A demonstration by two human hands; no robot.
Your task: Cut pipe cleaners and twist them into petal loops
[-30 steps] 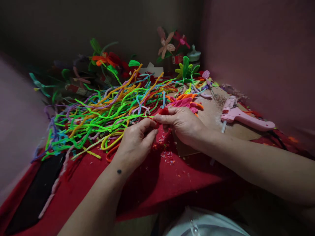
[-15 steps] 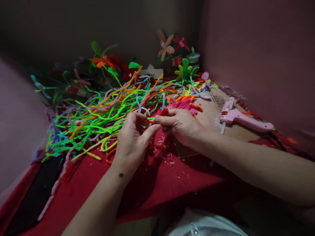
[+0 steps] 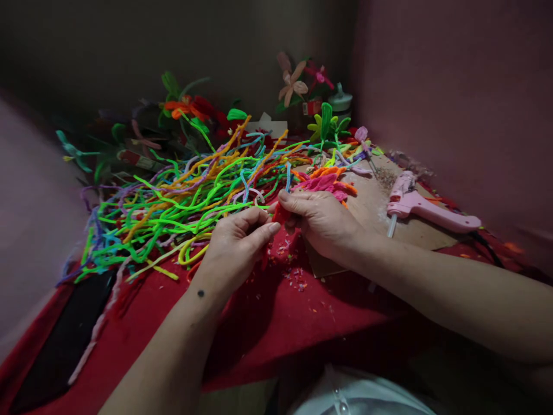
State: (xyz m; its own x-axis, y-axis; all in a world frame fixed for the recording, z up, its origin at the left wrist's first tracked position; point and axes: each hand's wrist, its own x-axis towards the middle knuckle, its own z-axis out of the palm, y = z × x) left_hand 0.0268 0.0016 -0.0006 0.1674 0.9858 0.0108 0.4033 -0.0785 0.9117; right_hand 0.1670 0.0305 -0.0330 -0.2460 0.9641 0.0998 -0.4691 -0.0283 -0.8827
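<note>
Between my two hands is a red pipe cleaner (image 3: 280, 215), bent into a small shape that my fingers partly cover. My right hand (image 3: 322, 219) pinches it between thumb and fingers. From the left, my left hand (image 3: 242, 236) closes thumb and forefinger on its lower side. A heap of loose pipe cleaners (image 3: 181, 196), mostly green, orange and purple, lies just beyond my left hand. Pink petal shapes (image 3: 322, 185) made of pipe cleaner, with orange ones around them, lie just past my right hand on a cardboard sheet (image 3: 371, 207).
A pink glue gun (image 3: 427, 210) rests on the cardboard at right, a glue stick poking out. Finished pipe-cleaner flowers (image 3: 291, 83) stand at the back, near a lidded bottle (image 3: 340, 102). Bits of fluff litter the red cloth (image 3: 276, 328). A black flat object (image 3: 64, 340) lies at left.
My left hand has shifted slightly down and its fingers have closed more. The red piece now shows upright between both hands' fingertips. Other things stay in place.
</note>
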